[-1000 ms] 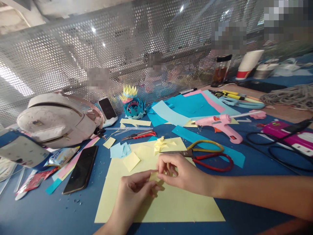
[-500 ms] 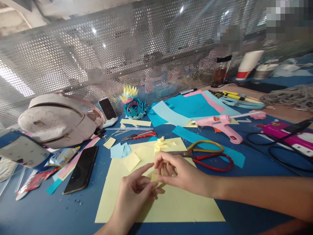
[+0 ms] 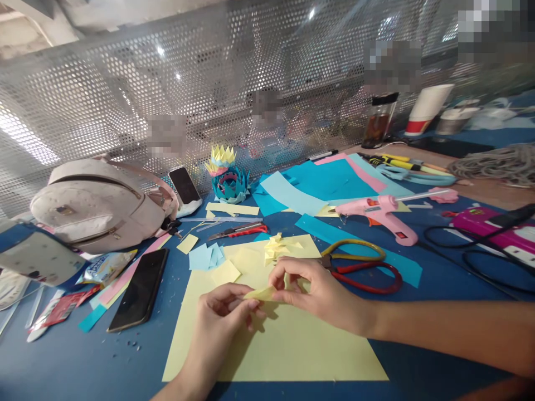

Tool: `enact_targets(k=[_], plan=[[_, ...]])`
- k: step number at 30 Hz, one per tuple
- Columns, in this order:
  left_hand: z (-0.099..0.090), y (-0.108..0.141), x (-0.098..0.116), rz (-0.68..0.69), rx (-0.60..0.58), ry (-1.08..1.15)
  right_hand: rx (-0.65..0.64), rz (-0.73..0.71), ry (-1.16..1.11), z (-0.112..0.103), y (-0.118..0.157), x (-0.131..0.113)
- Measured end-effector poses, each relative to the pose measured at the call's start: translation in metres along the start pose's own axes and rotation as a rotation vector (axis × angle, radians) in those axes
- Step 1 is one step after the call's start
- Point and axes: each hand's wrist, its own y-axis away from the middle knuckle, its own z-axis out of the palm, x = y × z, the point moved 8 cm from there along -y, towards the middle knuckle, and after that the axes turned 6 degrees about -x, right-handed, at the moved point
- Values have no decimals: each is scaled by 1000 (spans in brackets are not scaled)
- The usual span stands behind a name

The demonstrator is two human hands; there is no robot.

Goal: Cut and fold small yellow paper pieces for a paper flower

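Between my two hands is a small piece of yellow paper (image 3: 261, 293), folded or bent. My left hand (image 3: 223, 317) pinches its left end between thumb and fingers. The thumb and fingertips of my right hand (image 3: 317, 289) grip its right end. Both hands are above a large yellow sheet (image 3: 317, 351) lying on the blue table. Just behind my right hand sit folded yellow paper pieces (image 3: 278, 247) and scissors (image 3: 363, 267) with one yellow and one red handle, their blades partly hidden. A yellow square (image 3: 226, 271) and light blue squares (image 3: 204, 256) lie behind my left hand.
A pink glue gun (image 3: 384, 214) rests at right, its cable running to a magenta power strip (image 3: 489, 228). A utility knife (image 3: 240, 230), a blue-and-yellow folded-paper model (image 3: 228, 178) and blue sheets (image 3: 326, 181) are behind. On the left are a black phone (image 3: 140, 289) and a pale bag (image 3: 104, 203).
My hands have moved slightly apart, the left one shifting left. The yellow paper is now stretched between them and shows more clearly.
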Motion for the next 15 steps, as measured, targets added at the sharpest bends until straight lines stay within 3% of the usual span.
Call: enact_targets(k=[15], plan=[[-1,-1,-5,58,90,39,-21,28,32,3,-1,3]])
